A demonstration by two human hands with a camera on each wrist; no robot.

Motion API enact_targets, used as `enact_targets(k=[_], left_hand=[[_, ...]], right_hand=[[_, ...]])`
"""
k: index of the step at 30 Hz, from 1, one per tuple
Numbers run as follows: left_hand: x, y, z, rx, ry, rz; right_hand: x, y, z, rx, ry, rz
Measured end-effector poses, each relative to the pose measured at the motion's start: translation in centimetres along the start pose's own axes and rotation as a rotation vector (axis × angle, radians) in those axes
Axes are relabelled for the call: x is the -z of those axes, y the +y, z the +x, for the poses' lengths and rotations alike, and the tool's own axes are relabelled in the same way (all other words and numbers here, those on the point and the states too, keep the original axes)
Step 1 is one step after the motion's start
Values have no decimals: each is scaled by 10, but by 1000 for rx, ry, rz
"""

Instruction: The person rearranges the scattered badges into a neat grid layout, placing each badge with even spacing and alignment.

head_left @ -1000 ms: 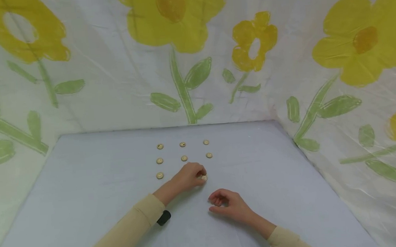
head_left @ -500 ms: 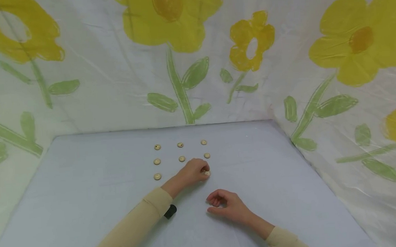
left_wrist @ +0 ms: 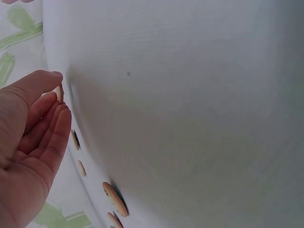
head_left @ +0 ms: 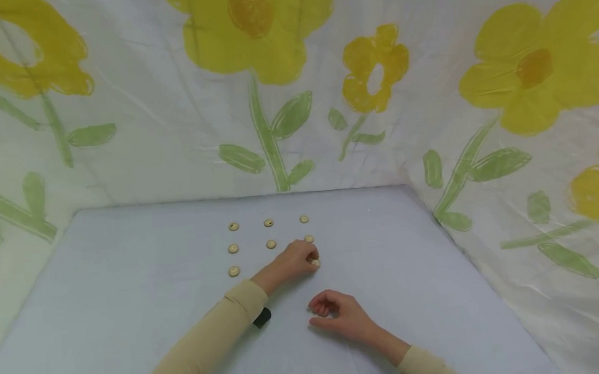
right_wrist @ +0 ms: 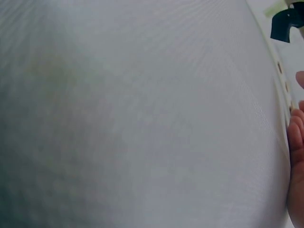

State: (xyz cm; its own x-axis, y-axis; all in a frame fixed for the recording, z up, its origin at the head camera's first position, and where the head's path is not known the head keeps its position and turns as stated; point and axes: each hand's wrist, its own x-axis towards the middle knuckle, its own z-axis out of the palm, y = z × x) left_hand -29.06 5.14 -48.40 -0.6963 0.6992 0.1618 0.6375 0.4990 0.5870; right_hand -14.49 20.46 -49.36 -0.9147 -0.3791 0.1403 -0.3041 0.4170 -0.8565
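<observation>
My left hand [head_left: 292, 259] pinches a small round wooden button [head_left: 315, 262] between thumb and fingers, just in front of the rightmost button [head_left: 309, 239] of the middle row. Seen from the left wrist, the held button [left_wrist: 60, 93] stands on edge at the fingertips, close over the white cloth. Nearer me and to the right, my right hand [head_left: 343, 316] rests on the cloth, fingers loosely curled around nothing. Only part of that hand [right_wrist: 297, 161] shows at the right edge of the right wrist view.
Back and middle rows hold three buttons each, including one at the back left [head_left: 234, 226]. A single button [head_left: 234, 270] lies in front at the left. Beyond the white tabletop [head_left: 132, 311] hangs a flower-painted curtain [head_left: 162, 127].
Holding the button, my left hand has shifted right and slightly away from me, closer below the right column. My right hand has stayed nearly still. The head view has swung slightly.
</observation>
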Motion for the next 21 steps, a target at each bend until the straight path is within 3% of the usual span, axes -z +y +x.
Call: enact_targets(k=[6,16,21], left_hand=[[-4,-4,-1,-4,2,5],[-4,-3,1,14,-13,-14],[-4,-2,3,-7,-15,15]], right_hand=[[0,-13,0,-3,-18,3],[1,-12,-1,5,-16,-2],[1,-6,0,15,-8,-5]])
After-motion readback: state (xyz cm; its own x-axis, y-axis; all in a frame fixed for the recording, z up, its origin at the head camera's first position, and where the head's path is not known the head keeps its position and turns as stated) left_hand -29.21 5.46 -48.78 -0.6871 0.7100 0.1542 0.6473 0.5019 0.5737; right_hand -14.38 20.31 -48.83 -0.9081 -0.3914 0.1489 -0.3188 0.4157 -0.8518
